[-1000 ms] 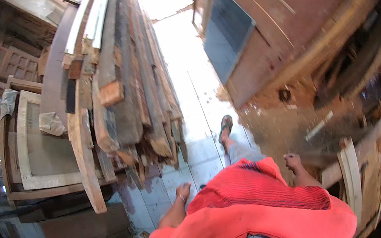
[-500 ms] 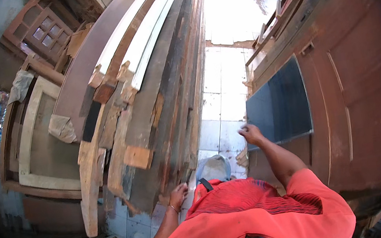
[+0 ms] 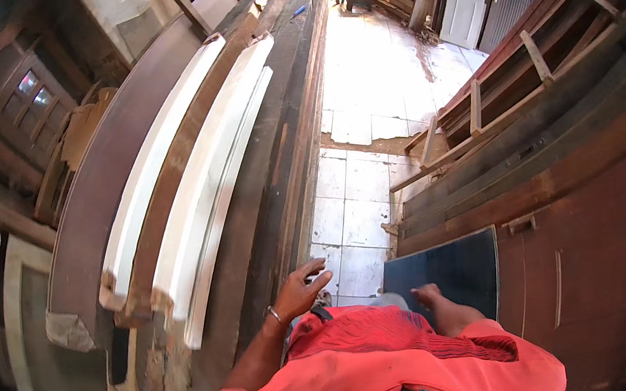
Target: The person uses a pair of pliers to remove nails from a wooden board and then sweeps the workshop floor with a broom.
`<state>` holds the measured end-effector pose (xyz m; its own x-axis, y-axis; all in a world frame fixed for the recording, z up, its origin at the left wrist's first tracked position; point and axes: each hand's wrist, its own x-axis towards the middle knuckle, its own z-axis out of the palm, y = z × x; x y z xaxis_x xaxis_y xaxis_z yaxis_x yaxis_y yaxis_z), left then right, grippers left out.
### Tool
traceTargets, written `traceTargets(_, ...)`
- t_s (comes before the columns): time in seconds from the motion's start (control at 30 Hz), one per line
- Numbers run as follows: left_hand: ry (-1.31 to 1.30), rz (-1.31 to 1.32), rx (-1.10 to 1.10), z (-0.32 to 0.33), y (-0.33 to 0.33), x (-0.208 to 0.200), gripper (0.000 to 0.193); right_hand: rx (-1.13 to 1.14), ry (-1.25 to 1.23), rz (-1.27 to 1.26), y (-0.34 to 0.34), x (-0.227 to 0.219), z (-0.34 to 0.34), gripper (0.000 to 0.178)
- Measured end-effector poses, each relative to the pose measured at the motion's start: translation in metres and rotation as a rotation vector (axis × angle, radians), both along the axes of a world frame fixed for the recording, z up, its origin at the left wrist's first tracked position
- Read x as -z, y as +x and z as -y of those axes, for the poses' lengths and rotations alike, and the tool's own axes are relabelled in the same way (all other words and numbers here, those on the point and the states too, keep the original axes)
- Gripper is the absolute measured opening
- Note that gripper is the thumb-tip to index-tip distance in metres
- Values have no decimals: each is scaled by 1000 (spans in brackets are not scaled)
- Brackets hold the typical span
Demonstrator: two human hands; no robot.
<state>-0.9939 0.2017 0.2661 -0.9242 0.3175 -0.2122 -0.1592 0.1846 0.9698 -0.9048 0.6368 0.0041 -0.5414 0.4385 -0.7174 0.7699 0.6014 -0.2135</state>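
Now I saw the bare left hand (image 3: 304, 290) farther along the stack of long, dark brown wooden planks (image 3: 263, 194), near its right edge, fingers apart and empty. The white-painted wooden lengths (image 3: 205, 170) on top had come nearer, within easier reach, I judged. The bare right hand (image 3: 429, 297) had dropped back by the dark-blue, flat rectangular panel (image 3: 454, 260); its fingers were too blurred to tell.

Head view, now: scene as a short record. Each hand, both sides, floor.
left hand: open, nothing seen in it, near the timber stack; contact unclear
right hand: blurred, nothing seen in it, near the dark panel
left side: long white strips on the stack
right side: reddish-brown wooden panel, ladder-like frame beyond
floor: white tiles
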Motion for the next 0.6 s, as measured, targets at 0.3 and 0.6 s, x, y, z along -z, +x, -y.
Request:
traceTargets(0.3,-157,-155,289,-114,-275,-18,51,725,-443,-165,-156,-6,-78,27)
traceTargets(0.6,-222,-30,298,-240,-544,-6,55,-74,-247,-557,-562,-41,-164,40)
